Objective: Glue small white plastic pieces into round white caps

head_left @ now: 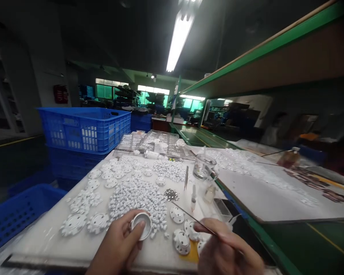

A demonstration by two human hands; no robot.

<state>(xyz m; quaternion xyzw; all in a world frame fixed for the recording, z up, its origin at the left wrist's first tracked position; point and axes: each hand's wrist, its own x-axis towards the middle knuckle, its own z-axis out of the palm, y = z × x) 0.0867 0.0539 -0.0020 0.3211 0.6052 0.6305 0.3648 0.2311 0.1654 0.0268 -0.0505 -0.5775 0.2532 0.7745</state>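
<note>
My left hand (119, 238) grips a round white plastic cup-shaped part (141, 226), its hollow side facing me and the thumb resting on the inside. Between the fingers of my right hand (227, 244) is a thin dark rod (193, 217), its tip pointing left toward a pile of small shiny metal pieces (171, 194). Beyond my left hand spreads a large heap of small white plastic pieces (137, 198). Several white round discs with holes (181, 241) lie by my right hand, some on a yellow patch (191, 252).
Blue crates (83, 130) stand along the table's left side. Toward the right are a clear glass mug (203, 167), a small bottle (210, 193), a syringe (193, 198) and tweezers (186, 177). Clear trays (157, 143) lie at the back. A green-framed shelf (263, 49) overhangs the right.
</note>
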